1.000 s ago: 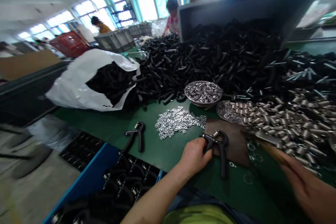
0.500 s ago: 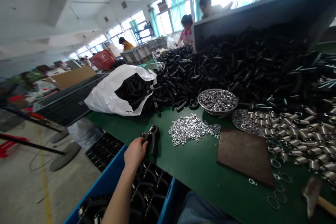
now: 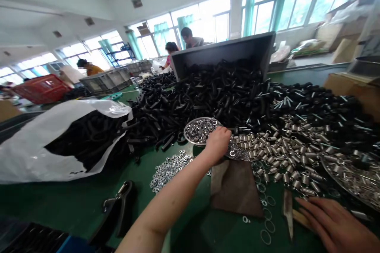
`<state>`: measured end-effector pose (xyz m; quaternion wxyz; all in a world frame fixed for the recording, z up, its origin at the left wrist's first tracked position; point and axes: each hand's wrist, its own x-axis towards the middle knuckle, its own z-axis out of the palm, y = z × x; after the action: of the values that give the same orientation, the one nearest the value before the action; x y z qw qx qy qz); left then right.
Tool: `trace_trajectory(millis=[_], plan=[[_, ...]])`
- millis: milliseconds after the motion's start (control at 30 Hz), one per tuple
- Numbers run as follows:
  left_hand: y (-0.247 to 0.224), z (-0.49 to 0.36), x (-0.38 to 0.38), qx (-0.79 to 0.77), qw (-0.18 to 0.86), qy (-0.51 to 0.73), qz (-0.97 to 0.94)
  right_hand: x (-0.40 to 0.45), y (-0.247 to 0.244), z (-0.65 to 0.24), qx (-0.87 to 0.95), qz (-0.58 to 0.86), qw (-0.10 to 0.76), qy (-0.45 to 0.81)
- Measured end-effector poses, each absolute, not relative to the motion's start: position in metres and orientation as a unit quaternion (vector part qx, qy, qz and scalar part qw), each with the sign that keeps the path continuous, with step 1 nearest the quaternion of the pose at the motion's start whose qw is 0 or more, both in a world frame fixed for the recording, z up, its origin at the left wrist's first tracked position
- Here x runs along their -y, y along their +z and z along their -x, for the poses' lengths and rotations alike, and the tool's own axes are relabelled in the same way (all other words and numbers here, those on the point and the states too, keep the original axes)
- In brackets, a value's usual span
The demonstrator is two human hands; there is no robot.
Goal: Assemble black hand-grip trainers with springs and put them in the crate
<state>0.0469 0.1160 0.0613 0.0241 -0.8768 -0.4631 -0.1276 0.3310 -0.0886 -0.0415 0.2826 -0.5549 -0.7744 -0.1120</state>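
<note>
My left hand [image 3: 218, 142] reaches across the bench to the right rim of a metal bowl [image 3: 199, 129] full of small shiny metal parts. Its fingers are curled together, and whatever they hold is hidden. Lower right, my right hand [image 3: 341, 221] has its fingers stretched out over the wooden handle of a hammer [image 3: 301, 219], not wrapped round it. A brown metal plate [image 3: 236, 189] lies between the hands. On the bench at lower left rests a black hand gripper with a spring [image 3: 121, 209]. Loose nuts [image 3: 170, 168] are spread beside my left forearm.
Metal springs [image 3: 276, 152] cover the right side, near thin wire rings [image 3: 265, 237]. Black handles [image 3: 208, 95] are heaped behind, spilling from a tipped grey bin [image 3: 267, 47]. A white sack [image 3: 26, 146] of black parts stands left, above a blue crate [image 3: 73, 245]. Co-workers sit farther back.
My left hand has let go of the black hand gripper and moved right to the metal bowl. My right hand has come into view by the hammer. The view has turned right.
</note>
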Motion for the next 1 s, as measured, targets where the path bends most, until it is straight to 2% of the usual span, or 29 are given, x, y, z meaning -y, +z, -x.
trace_trajectory(millis=[100, 333, 467, 633, 700, 767, 833, 933, 1000], plan=[[0.046, -0.096, -0.158, 0.473, 0.018, -0.102, 0.875, 0.074, -0.020, -0.311, 0.800, 0.534, 0.237, -0.139], [0.015, -0.128, -0.202, 0.519, -0.006, -0.083, 0.851, 0.048, 0.006, -0.312, 0.780, 0.572, 0.227, -0.111], [0.023, -0.134, -0.200, 0.532, -0.024, -0.129, 0.836, 0.014, 0.012, -0.336, 0.745, 0.619, 0.214, -0.127], [0.058, -0.141, -0.183, 0.540, -0.077, -0.212, 0.811, -0.055, 0.022, -0.349, 0.688, 0.690, 0.180, -0.132], [0.078, -0.138, -0.161, 0.507, -0.174, -0.293, 0.792, -0.083, 0.022, -0.347, 0.672, 0.707, 0.179, -0.132], [0.100, -0.128, -0.126, 0.404, -0.380, -0.444, 0.704, -0.106, 0.019, -0.343, 0.659, 0.718, 0.182, -0.129], [0.121, -0.109, -0.078, 0.301, -0.547, -0.520, 0.583, -0.123, 0.014, -0.341, 0.647, 0.729, 0.186, -0.121], [0.139, -0.061, 0.003, 0.241, -0.632, -0.543, 0.498, -0.135, 0.008, -0.339, 0.633, 0.740, 0.201, -0.101], [0.134, -0.021, 0.053, 0.292, -0.601, -0.552, 0.499, -0.136, 0.006, -0.340, 0.627, 0.742, 0.220, -0.085]])
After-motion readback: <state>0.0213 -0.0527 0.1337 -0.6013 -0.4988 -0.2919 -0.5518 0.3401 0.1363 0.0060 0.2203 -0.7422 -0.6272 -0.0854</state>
